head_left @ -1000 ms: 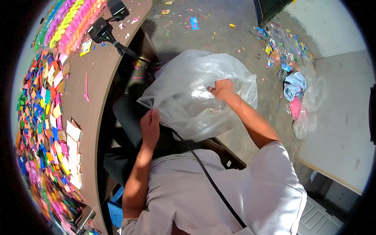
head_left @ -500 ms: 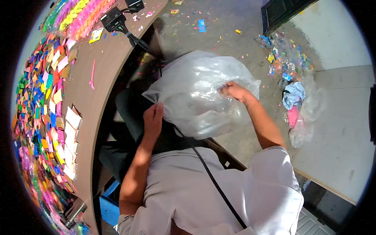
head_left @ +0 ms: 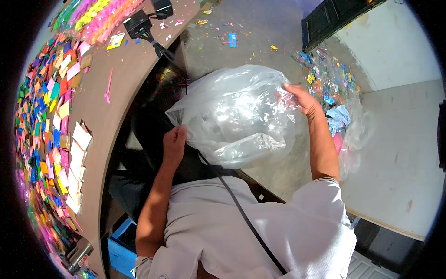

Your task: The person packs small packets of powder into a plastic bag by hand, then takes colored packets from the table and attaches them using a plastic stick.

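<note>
A large clear plastic bag, puffed out and wrinkled, lies over my lap in the middle of the view. At its near left edge my left hand is closed, pinching the plastic. My right hand is at the bag's right side, its thumb and fingers on the plastic; the fingertips show partly through the film. Whether the fingers grip the film there is hard to tell.
On the left, a curved brown table bears many colourful small pieces, white cards, a black device and a metal cylinder. Plastic scraps lie on the floor at right. A blue crate stands below the table.
My right hand has moved from the bag's middle out to its right side. My left hand keeps its pinch at the left edge. The bag looks rounder and more spread on the right.
</note>
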`<state>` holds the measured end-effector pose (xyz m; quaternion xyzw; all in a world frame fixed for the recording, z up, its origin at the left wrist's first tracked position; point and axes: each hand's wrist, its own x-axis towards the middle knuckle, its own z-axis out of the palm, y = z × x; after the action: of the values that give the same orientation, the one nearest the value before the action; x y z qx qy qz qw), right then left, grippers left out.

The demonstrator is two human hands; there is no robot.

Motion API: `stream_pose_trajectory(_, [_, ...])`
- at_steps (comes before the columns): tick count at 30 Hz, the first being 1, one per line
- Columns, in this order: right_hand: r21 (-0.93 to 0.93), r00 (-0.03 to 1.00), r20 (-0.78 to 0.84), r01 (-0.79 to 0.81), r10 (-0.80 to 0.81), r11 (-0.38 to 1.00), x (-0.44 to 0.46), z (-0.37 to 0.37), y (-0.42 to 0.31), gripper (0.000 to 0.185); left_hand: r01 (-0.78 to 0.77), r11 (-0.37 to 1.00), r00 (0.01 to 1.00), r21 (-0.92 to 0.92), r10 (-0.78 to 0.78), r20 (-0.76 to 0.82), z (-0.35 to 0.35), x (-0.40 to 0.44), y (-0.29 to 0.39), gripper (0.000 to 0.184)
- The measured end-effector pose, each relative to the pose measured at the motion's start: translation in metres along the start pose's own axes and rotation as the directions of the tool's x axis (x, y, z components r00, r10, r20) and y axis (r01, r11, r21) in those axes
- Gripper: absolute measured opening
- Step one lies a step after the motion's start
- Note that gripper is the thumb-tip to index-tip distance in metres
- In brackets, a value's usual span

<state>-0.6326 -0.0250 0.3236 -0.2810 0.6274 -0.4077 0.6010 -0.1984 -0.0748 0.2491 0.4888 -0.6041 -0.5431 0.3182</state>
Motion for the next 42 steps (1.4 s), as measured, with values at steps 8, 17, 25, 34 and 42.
stream_pose_trajectory(8, [-0.924, 0.927, 0.056, 0.189, -0.371, 0.333, 0.036, 0.056, 0.065, 0.026, -0.018, 0.998, 1.000, 0.068, 0.017, 0.006, -0.004, -0.002, 0.006, 0.044])
stream_pose_trajectory(17, [-0.955, 0.982, 0.186, 0.175, 0.023, 0.239, 0.113, 0.163, 0.178, 0.032, -0.013, 0.994, 1.000, 0.109, 0.013, 0.003, 0.000, 0.000, 0.006, 0.043])
stream_pose_trajectory(25, [-0.335, 0.992, -0.067, 0.078, -0.107, 0.939, 0.155, 0.121, 0.235, 0.056, -0.012, 0.997, 1.000, 0.081, 0.012, 0.004, -0.003, -0.002, 0.007, 0.042])
stream_pose_trajectory(34, [-0.504, 0.854, -0.513, -0.222, -0.082, 0.835, 0.162, -0.045, 0.257, 0.040, -0.024, 0.994, 0.999, 0.105, 0.020, 0.038, 0.004, 0.003, 0.015, 0.042])
stream_pose_trajectory(42, [-0.708, 0.930, -0.367, -0.271, -0.011, 0.653, 0.138, -0.023, 0.208, 0.044, -0.031, 0.996, 0.999, 0.081, 0.028, 0.043, 0.004, 0.005, 0.012, 0.041])
